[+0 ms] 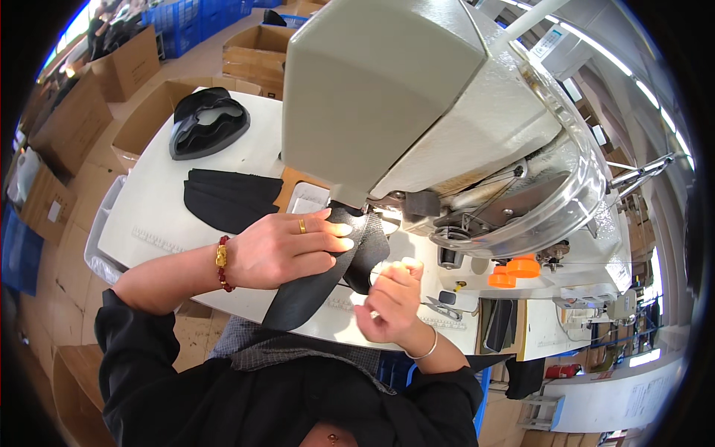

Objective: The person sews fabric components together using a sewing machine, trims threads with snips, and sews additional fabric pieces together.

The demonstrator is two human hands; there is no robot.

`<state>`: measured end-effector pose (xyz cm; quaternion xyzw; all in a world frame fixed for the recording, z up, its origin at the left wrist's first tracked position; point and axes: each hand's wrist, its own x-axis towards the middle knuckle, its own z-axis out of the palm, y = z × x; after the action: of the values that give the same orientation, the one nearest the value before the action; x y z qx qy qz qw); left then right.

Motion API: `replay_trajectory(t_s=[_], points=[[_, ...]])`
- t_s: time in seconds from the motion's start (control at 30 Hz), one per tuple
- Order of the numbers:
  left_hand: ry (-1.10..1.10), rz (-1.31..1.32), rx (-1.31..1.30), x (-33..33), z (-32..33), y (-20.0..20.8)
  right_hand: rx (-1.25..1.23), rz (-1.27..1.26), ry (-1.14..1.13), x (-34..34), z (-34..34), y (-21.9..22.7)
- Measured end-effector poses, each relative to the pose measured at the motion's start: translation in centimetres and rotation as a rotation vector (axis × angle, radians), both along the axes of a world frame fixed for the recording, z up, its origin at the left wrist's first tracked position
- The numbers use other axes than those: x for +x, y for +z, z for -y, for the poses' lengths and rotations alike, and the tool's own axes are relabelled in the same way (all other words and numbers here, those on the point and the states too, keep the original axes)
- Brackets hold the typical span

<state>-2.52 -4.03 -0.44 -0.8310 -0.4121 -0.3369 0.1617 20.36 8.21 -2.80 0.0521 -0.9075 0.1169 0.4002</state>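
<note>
My left hand [290, 249] lies with fingers stretched out on a long curved black piece [309, 294], pressing it against the sewing machine's white table. One end of that piece runs up under the head of the sewing machine [372, 89], near the brightly lit needle area. A second, textured black piece [370, 249] lies against it on the right. Beside this piece, my right hand [391, 298] is closed with its fingers curled together. Whatever sits between those fingers is hidden.
Left of the machine lie a stack of black fabric pieces [227, 201] and a nested stack of curved black parts [208, 123]. Scissors [445, 309] rest right of my right hand. Orange knobs [521, 267] stick out beneath the machine. Cardboard boxes [257, 56] stand behind the table.
</note>
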Motion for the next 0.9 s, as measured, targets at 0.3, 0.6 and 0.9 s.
replay_trajectory(t_s=[0.3, 0.6, 0.9], points=[[-0.008, 0.097, -0.121, 0.3, -0.1, 2.4, -1.597, 0.422, 0.133, -0.6, -1.7, -1.4], [-0.046, 0.144, -0.243, 0.3, 0.3, 2.4, -1.775, 0.308, 0.185, -2.2, -0.1, -3.7], [0.012, -0.049, -0.137, 0.5, 0.5, 1.1, -1.654, 0.615, 0.216, -1.5, -0.6, -1.8]])
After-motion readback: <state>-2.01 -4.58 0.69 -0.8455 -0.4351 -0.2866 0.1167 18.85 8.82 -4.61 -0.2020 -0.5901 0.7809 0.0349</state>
